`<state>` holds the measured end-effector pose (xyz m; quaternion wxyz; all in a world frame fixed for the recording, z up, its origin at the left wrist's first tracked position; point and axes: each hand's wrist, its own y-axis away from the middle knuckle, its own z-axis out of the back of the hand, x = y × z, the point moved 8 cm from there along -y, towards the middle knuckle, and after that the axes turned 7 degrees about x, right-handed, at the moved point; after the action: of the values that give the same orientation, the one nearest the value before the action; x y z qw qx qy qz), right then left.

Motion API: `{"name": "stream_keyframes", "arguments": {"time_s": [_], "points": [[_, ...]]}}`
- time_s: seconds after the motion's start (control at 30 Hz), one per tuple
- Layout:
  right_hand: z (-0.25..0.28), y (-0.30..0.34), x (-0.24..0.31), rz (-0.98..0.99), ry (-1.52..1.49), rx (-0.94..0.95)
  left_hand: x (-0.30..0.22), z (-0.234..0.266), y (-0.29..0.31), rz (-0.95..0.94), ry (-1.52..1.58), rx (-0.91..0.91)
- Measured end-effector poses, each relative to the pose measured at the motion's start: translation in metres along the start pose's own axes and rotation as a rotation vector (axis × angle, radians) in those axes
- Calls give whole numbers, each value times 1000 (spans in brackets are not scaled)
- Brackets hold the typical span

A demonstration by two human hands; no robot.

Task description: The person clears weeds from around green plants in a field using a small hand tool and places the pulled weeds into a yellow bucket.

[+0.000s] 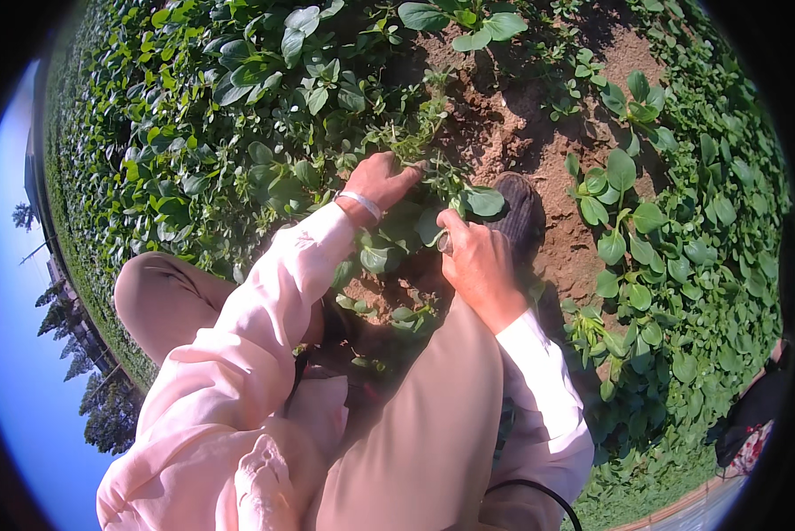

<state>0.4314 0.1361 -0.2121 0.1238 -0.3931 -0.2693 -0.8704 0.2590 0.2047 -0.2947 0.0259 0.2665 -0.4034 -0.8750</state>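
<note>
My left hand (384,182), a pale band round its wrist, reaches into the greenery with fingers closed on thin-stemmed green weeds (412,142). Close by on the right, my right hand (482,261) is curled into a fist beside my knee. Broad green leaves (484,201) stand right at its fingertips. A small greyish edge shows under its curled fingers; what it grips is mostly hidden. More broad-leaved plants (375,257) grow low between and below the two hands.
My dark shoe (517,217) rests on brown soil (570,239) just past my right hand. Dense leafy rows (185,133) cover the left, and taller leafy plants (623,217) line the right. A dark object with a red patterned part (752,434) lies at the far right edge.
</note>
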Motion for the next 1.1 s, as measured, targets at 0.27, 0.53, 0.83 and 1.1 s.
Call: {"name": "stream_keyframes", "arguments": {"time_s": [0.27,0.53,0.83,1.1], "points": [[34,9,32,23,79,37,-10,6,9,159,-230,1],[70,10,8,-63,-204,-207,68,43,27,-102,1074,206],[45,-3,12,-38,-126,-243,104,68,19,-361,215,-125],[27,-43,-1,-89,-218,-276,13,57,-30,66,229,-266]]}}
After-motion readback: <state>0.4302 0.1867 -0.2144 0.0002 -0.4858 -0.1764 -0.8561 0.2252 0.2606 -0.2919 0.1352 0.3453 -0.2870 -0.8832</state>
